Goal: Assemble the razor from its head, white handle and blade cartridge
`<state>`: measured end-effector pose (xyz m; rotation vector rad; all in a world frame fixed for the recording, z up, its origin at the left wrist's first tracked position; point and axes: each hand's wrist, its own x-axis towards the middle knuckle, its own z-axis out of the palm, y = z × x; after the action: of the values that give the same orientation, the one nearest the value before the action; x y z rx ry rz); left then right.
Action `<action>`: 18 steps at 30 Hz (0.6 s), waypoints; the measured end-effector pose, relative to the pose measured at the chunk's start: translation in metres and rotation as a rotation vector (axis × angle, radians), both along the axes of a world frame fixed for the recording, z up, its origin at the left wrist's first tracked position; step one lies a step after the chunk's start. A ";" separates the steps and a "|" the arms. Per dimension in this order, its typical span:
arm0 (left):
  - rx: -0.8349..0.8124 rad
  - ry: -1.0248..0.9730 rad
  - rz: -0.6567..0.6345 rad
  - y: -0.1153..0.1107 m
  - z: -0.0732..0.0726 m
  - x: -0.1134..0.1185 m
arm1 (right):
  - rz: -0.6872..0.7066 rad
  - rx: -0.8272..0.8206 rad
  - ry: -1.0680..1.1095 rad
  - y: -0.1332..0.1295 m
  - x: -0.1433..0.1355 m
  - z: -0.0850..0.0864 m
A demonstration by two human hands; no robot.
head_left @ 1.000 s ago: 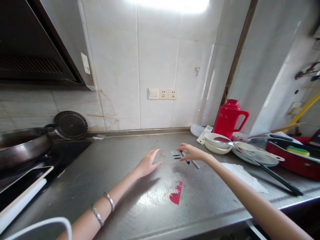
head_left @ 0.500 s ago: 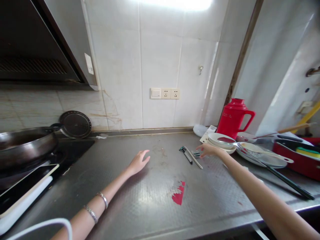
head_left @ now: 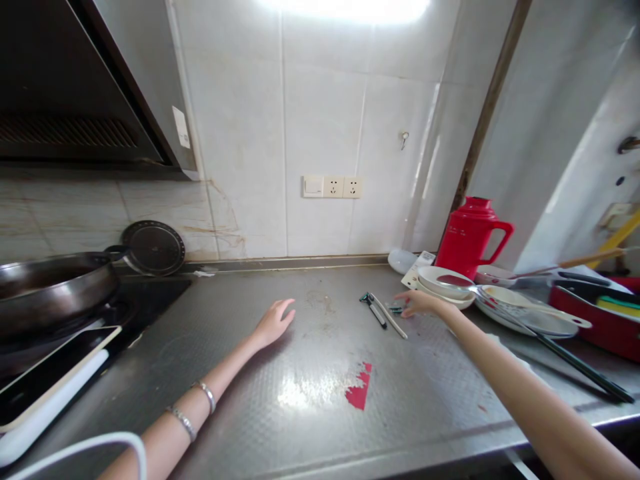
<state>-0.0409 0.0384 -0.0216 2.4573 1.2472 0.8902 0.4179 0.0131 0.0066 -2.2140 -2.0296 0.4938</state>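
Note:
My left hand [head_left: 275, 322] hovers just over or rests on the steel counter, with nothing in it and its thumb apart from the fingers. On the right, my right hand [head_left: 418, 304] reaches to a small dark green piece [head_left: 395, 310], with thumb and forefinger apart on either side of it. I cannot tell whether they touch it. Left of that hand lie a slim tool that looks like a razor [head_left: 376, 311], dark-handled with a green head, and a thin pale stick-like handle [head_left: 391, 317] close beside it.
A torn red patch [head_left: 359, 390] marks the steel counter [head_left: 240, 420]. White bowls [head_left: 443, 279], a red thermos [head_left: 469, 237], plates with a long-handled ladle and a red pot [head_left: 590, 320] crowd the right. A pan [head_left: 55, 287] sits on the stove at left, near a phone [head_left: 60, 373].
The right hand's fingers have dipped slightly around the small dark green piece. My left hand has drawn back a little to the left. The view has shifted slightly.

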 end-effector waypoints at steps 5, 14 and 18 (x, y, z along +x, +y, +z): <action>0.024 -0.004 0.089 0.012 -0.007 -0.015 | 0.125 0.227 -0.023 0.002 -0.024 0.018; -0.033 0.103 0.359 0.026 -0.019 -0.067 | 0.278 0.393 0.037 0.017 -0.105 0.011; -0.082 0.165 0.439 0.024 -0.023 -0.100 | 0.305 0.461 0.054 0.016 -0.143 -0.016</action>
<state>-0.1406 0.0620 -0.0443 2.2679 1.8879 0.7211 0.2747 0.0295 -0.0095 -1.6245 -2.1894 0.0863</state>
